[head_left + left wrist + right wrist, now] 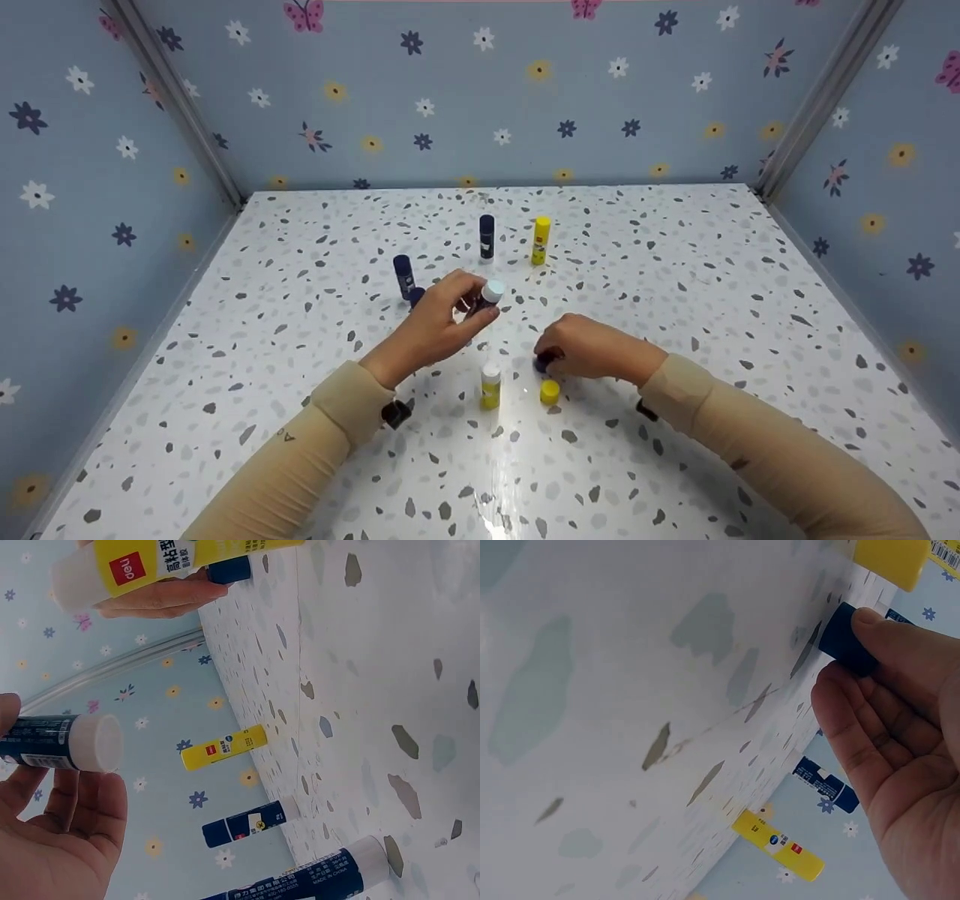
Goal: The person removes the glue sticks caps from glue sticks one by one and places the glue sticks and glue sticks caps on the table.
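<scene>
My left hand (pixel 439 315) grips a dark blue glue stick (pixel 45 741) above the table, its white end (pixel 493 290) facing toward me in the head view. Low at the tabletop, my right hand (pixel 596 349) pinches a small dark blue cap (pixel 847 637) between thumb and fingers. Just in front of that hand sits a yellow cap (pixel 550 391). Between the two hands, nearer to me, a yellow glue stick (pixel 490 388) stands upright without its cap, its white top showing.
Farther back stand a dark blue glue stick (pixel 487 238) and a capped yellow one (pixel 541 241). Left of my left hand is another dark blue glue stick (pixel 404 277), with a dark blue top (pixel 417 295) partly hidden behind the hand. Flowered walls (pixel 480 90) enclose the speckled table (pixel 675 255).
</scene>
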Motion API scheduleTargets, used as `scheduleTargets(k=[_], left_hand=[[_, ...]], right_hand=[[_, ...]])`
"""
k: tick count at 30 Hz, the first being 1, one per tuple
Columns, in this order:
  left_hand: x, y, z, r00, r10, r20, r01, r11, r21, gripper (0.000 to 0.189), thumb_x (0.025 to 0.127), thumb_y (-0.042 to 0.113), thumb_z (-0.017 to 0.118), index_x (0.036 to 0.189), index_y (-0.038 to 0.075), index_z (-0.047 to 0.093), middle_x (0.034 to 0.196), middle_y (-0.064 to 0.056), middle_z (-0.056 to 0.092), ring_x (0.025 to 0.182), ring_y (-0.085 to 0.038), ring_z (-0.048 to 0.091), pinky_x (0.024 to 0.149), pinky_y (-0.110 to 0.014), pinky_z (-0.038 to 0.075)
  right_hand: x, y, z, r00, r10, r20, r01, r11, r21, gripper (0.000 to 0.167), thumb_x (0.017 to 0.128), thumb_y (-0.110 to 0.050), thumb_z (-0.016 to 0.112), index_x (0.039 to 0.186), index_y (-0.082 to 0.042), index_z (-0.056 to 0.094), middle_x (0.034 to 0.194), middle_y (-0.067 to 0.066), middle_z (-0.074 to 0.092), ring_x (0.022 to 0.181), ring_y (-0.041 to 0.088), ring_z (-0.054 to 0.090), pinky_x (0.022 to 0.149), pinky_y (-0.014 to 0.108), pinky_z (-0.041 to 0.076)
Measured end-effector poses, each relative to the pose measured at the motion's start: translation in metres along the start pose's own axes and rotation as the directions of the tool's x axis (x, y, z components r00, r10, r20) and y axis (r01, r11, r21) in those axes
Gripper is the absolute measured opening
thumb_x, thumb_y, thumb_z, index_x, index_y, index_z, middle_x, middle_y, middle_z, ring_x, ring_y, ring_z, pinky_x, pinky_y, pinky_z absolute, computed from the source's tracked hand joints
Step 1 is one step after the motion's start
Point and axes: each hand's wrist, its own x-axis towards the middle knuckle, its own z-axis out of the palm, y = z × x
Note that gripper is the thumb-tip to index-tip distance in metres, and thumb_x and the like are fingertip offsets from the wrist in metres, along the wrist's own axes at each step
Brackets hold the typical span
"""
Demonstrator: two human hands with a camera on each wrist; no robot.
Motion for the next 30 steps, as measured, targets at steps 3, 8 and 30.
scheduleTargets(k=[3, 8, 30], left_hand=[[0.0, -0.001, 0.0, 1.0, -0.001, -0.002, 0.001, 1.0, 0.022, 0.02, 0.103, 0.018, 0.076, 0.117, 0.005, 0.072, 0.108, -0.011, 0.07, 0.098, -0.022, 0.067, 0.091, -0.046, 0.06], [0.0, -0.002, 0.0, 0.997, -0.061, 0.039, 0.061, 0.998, -0.001, 0.019, 0.099, 0.014, 0.081, 0.114, 0.005, 0.077, 0.111, -0.01, 0.077, 0.099, -0.022, 0.075, 0.093, -0.038, 0.063], [-0.003, -0.016, 0.013, 0.906, -0.272, 0.324, 0.251, 0.962, 0.107, 0.012, 0.096, 0.009, 0.08, 0.107, 0.005, 0.077, 0.107, -0.009, 0.081, 0.101, -0.022, 0.078, 0.095, -0.037, 0.063]], right_hand=[[0.0, -0.001, -0.001, 1.0, 0.008, 0.004, -0.008, 1.0, -0.003, 0.012, 0.093, 0.0, 0.08, 0.099, -0.01, 0.082, 0.095, 0.004, 0.081, 0.081, 0.011, 0.068, 0.079, 0.034, 0.06], [0.0, -0.001, 0.0, 1.0, 0.024, 0.0, -0.024, 1.0, -0.004, 0.012, 0.093, -0.001, 0.08, 0.101, -0.01, 0.082, 0.096, 0.002, 0.081, 0.083, 0.011, 0.069, 0.081, 0.035, 0.06], [-0.003, -0.001, 0.001, 1.0, 0.03, -0.008, -0.029, 0.999, 0.013, 0.013, 0.093, -0.001, 0.08, 0.102, -0.009, 0.08, 0.096, 0.002, 0.08, 0.082, 0.011, 0.066, 0.08, 0.035, 0.059]])
